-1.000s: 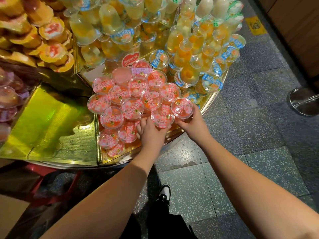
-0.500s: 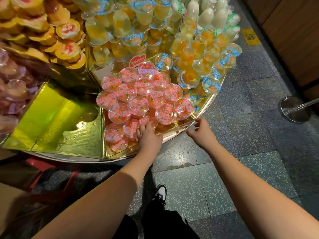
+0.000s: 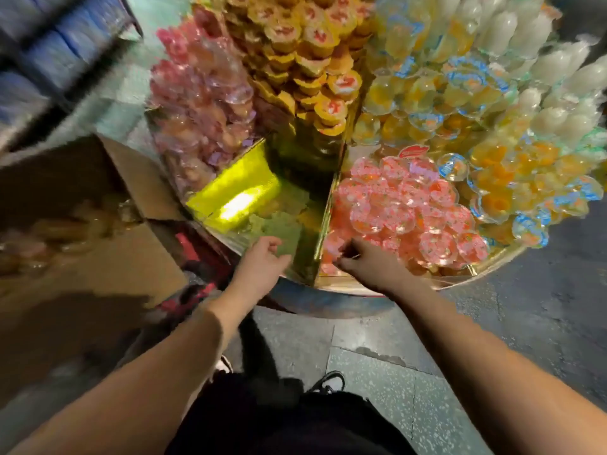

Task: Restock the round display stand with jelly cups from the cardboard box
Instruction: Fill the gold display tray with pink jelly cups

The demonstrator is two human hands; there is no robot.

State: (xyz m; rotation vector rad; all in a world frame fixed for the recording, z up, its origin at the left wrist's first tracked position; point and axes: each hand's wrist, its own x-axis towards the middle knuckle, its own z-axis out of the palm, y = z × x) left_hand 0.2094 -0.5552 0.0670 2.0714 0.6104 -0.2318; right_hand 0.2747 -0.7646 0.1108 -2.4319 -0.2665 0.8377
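The round display stand (image 3: 331, 305) is split by gold dividers into wedges. A pile of pink-lidded jelly cups (image 3: 407, 208) fills the wedge at front right. My right hand (image 3: 364, 262) rests at that pile's near edge, fingers curled among the lowest cups; whether it grips one is blurred. My left hand (image 3: 262, 264) hovers over the front rim of the bare gold wedge (image 3: 249, 198), fingers loosely bent, holding nothing. The open cardboard box (image 3: 108, 244) stands at left with several jelly cups (image 3: 56, 234) inside.
Purple-pink cups (image 3: 200, 100), yellow cups (image 3: 312, 60), orange fruit cups with blue lids (image 3: 460, 103) and white pouches (image 3: 538, 60) are stacked high behind. Something red (image 3: 187, 247) sits under the stand. Grey speckled floor lies to the right; my shoes (image 3: 328, 382) are below.
The view has swung left, bringing the cardboard box into sight. My left hand moved off the pink cups to the bare gold wedge. My right hand moved left to the pile's near edge.
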